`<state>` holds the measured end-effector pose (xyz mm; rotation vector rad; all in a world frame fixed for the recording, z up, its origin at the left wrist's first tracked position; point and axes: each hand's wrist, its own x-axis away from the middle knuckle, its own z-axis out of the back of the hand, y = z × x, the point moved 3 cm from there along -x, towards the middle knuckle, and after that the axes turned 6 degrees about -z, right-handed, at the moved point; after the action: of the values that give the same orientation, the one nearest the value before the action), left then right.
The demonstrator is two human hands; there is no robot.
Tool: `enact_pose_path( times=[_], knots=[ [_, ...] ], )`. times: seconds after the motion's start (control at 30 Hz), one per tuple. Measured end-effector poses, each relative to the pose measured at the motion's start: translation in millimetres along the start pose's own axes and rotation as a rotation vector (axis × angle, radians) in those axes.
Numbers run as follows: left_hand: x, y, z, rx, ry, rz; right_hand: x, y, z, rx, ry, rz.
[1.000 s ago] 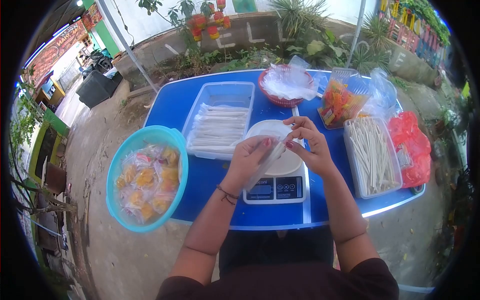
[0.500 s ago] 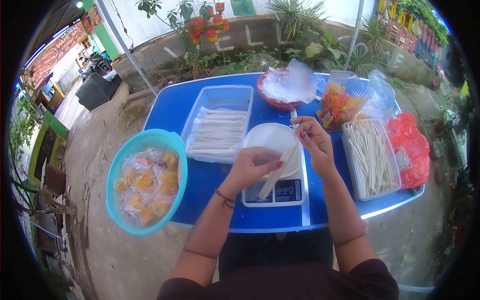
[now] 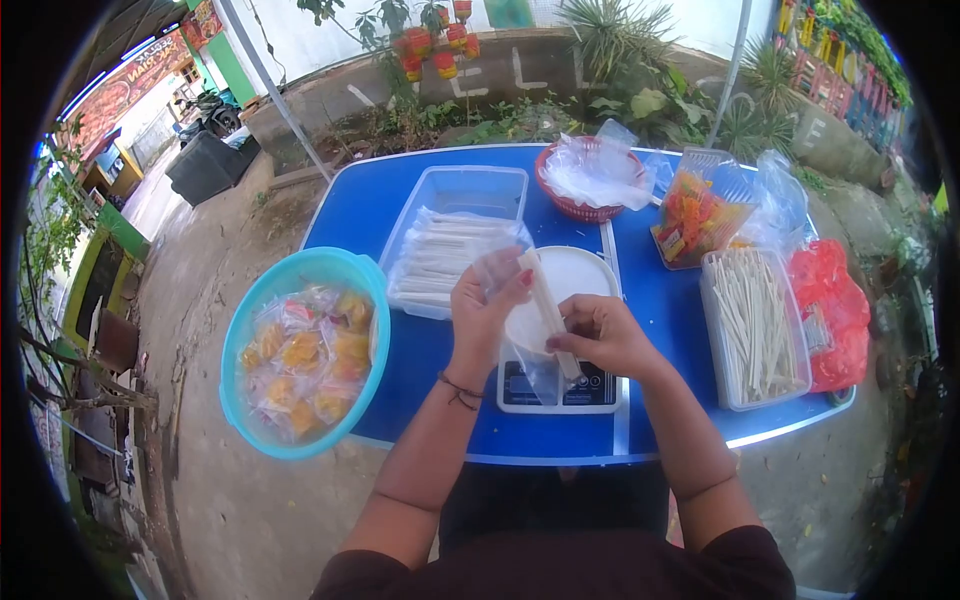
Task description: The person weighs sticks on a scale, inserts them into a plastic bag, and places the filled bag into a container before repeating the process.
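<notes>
Over the kitchen scale, a small bundle of pale sticks slants between my two hands. My left hand is closed on a clear plastic bag, its thumb against the upper part of the bundle. Lower down, the fingers of my right hand pinch the sticks near their bottom end. Part of the bag hangs below the left hand, in front of the scale's display. Behind the hands, the scale's round white plate is partly covered.
A clear tray of bagged sticks lies behind my left hand; a turquoise basin of bagged yellow food stands left. At right are a tub of loose sticks and a red plastic bag. Behind stands a red basket of plastic bags.
My right hand has come down from above the scale plate to the lower end of the sticks. My left hand has risen and turned more upright with the bag. The view has shifted slightly.
</notes>
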<state>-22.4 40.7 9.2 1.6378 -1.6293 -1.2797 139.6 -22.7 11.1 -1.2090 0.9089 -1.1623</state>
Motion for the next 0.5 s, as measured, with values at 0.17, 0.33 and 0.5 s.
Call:
enact_pose_path(
  times=[0.17, 0.33, 0.5],
  knots=[
    [-6, -2, 5, 0.152, 0.093, 0.002, 2, -4, 4, 0.096, -0.102, -0.019],
    [-9, -4, 12, 0.191, 0.132, -0.038, 5, -9, 8, 0.13, -0.101, 0.005],
    [-4, 2, -5, 0.342, -0.009, 0.133, 0, -1, 15, -0.082, 0.079, 0.066]
  ],
)
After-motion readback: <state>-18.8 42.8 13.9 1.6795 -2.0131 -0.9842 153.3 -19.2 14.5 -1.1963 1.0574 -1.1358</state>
